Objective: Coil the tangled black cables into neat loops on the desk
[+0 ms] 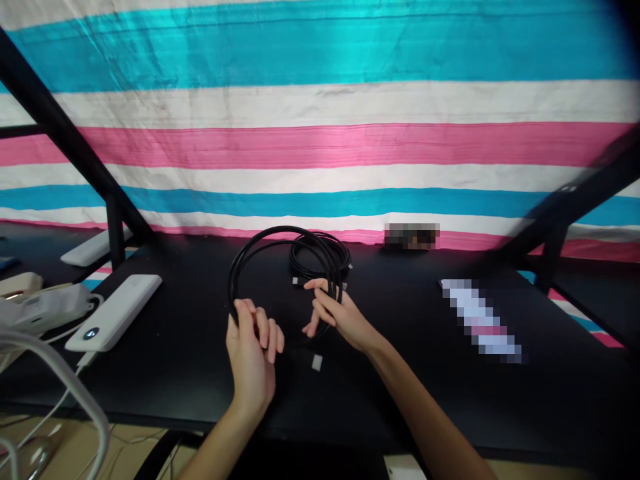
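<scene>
My left hand (251,350) and my right hand (336,315) hold up a loop of black cable (270,241) above a black table (425,373). The left hand's fingers are curled round the loop's left side. On the right side, the right hand pinches the strands together. A small white tag (317,362) hangs from the cable below the hands. Behind the loop, a second coiled black cable (345,257) lies flat on the table.
A white power bank (116,310) with a white lead lies at the left, another white block (90,249) behind it. White chargers and cables (43,307) crowd the far left. Black frame bars (65,137) slant at both sides. A striped cloth (320,133) hangs behind.
</scene>
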Demonstrator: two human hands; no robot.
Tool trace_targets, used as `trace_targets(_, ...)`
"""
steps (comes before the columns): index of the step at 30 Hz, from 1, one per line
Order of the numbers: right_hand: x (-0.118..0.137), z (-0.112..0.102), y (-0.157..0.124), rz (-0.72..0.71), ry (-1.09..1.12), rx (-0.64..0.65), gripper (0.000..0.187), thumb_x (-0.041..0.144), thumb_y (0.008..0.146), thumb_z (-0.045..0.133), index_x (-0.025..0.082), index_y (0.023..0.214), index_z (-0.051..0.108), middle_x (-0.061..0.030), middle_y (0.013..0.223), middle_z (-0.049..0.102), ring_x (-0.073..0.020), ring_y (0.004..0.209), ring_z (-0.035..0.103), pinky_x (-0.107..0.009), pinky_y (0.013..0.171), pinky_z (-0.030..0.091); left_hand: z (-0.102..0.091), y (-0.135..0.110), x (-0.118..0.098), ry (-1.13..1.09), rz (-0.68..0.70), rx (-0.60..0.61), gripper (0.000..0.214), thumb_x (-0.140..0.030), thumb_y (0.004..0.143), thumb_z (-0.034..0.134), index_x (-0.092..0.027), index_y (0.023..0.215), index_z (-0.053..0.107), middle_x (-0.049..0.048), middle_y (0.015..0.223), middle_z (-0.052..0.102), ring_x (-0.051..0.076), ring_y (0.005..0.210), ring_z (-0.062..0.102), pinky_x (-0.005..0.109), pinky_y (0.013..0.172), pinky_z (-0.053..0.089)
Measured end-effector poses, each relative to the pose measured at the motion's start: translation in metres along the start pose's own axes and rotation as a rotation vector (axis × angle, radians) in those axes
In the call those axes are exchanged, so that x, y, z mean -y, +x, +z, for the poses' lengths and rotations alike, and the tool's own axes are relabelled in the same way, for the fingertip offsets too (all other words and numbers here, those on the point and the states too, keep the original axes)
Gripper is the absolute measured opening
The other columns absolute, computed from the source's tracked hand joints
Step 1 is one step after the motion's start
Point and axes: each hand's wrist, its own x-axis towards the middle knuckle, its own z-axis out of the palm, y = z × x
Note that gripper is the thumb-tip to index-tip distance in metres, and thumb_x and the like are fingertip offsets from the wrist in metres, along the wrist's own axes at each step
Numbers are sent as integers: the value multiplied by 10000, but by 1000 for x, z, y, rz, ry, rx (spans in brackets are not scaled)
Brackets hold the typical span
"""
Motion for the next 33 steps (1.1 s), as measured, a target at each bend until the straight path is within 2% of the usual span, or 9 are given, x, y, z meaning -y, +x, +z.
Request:
trace_targets(5,23,-9,-7,78,38,-49,310,406,874,573,194,1097,542,167,378,321,-34,242,219,-288,449,568,-13,10,-6,101,-207,147,283,-357,827,627,-187,691,445,-120,417,344,38,333,334,187,460,445)
trace_targets(8,32,-14,-12,201,-16,67,379,361,893,551,182,1227,533,157,402,332,-31,256,193,-254,420,556,-23,18,-16,224,-175,129,226,-378,808,642,-185,830,526,-131,435,367,17,273,207,138,302,284)
trace_targets(10,32,-15,-13,263,-44,148,418,336,905,529,193,1297,505,149,428,355,-26,262,195,-235,420,549,-28,22,-20,368,-144,143,339,-453,815,616,-203,1032,542,-131,444,400,18,247,185,124,254,187)
trace_targets(12,29,-16,-13,298,-66,200,440,318,911,514,201,1334,480,139,451,385,-21,271,212,-220,429,545,-32,25,-22,497,-118,162,458,-544,832,548,-203,1137,523,-121,447,427,22,237,204,118,245,174)
trace_targets(15,25,-16,-12,304,-96,199,473,308,903,528,201,1357,452,124,487,431,-20,297,256,-215,432,545,-37,27,-21,586,-146,199,564,-642,852,409,-156,1095,563,-102,421,415,28,237,241,118,252,201)
trace_targets(21,26,-15,-10,301,-148,117,480,341,885,560,205,1338,476,121,499,409,-21,318,233,-180,354,493,-38,29,-21,335,-372,258,427,-512,916,393,-143,868,603,-99,382,364,23,221,194,115,235,209)
trace_targets(25,27,-14,-11,300,-156,61,449,364,876,580,205,1290,506,113,513,398,-15,318,251,-101,263,288,-37,31,-26,89,-577,281,374,-341,951,347,-128,806,618,-98,388,319,20,230,134,109,220,183)
trace_targets(28,25,-14,-11,272,-132,55,414,375,876,582,200,1246,519,109,528,413,-3,309,243,-102,258,173,-36,32,-28,37,-614,268,368,-301,954,340,-122,807,626,-97,391,310,24,239,120,112,216,190)
trace_targets(33,27,-11,-9,217,-92,11,425,403,891,546,225,1274,496,114,519,422,-8,289,218,-111,248,131,-34,31,-25,91,-579,256,307,-322,938,412,-133,806,615,-110,386,282,23,256,92,108,224,169)
